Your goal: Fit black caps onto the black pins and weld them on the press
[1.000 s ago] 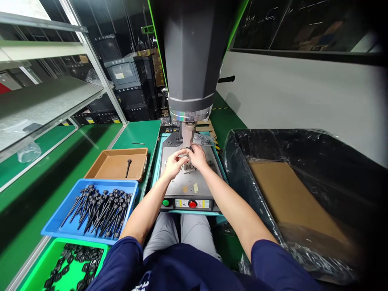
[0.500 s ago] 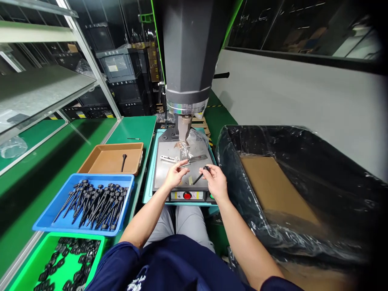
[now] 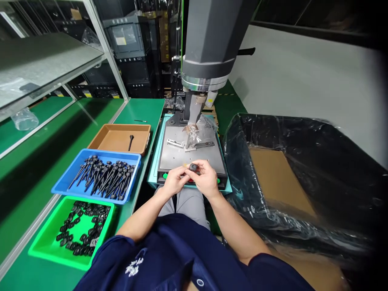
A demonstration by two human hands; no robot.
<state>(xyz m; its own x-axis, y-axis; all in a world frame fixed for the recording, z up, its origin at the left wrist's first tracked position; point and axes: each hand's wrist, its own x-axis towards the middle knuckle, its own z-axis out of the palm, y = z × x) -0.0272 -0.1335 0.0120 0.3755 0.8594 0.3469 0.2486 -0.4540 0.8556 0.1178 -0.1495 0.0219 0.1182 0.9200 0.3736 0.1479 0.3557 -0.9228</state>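
Both my hands meet over the front edge of a machine's metal plate (image 3: 172, 161). Between them is a black rod with a round knob-like head (image 3: 193, 166); the head faces up toward me and fingers hide the stem. My right hand (image 3: 206, 178) is closed, gripping it by the head. My left hand (image 3: 174, 181) has its fingers pinched together against it from the other side. Behind the hands, the machine's tapered metal head (image 3: 195, 111) comes down onto the plate, with clear plastic film (image 3: 195, 137) and two slotted metal brackets (image 3: 204, 144) around its tip.
To the left, a blue tray (image 3: 63, 186) holds many similar black rods. A green tray (image 3: 39, 246) has small black parts, and a brown tray (image 3: 112, 139) one rod. A large bin lined with black plastic (image 3: 242, 178) stands right, cardboard (image 3: 273, 173) inside.
My hands have come together and closer to my body. My left hand, earlier apart with spread fingers, now touches the rod, whose head has turned toward me. The view has shifted.
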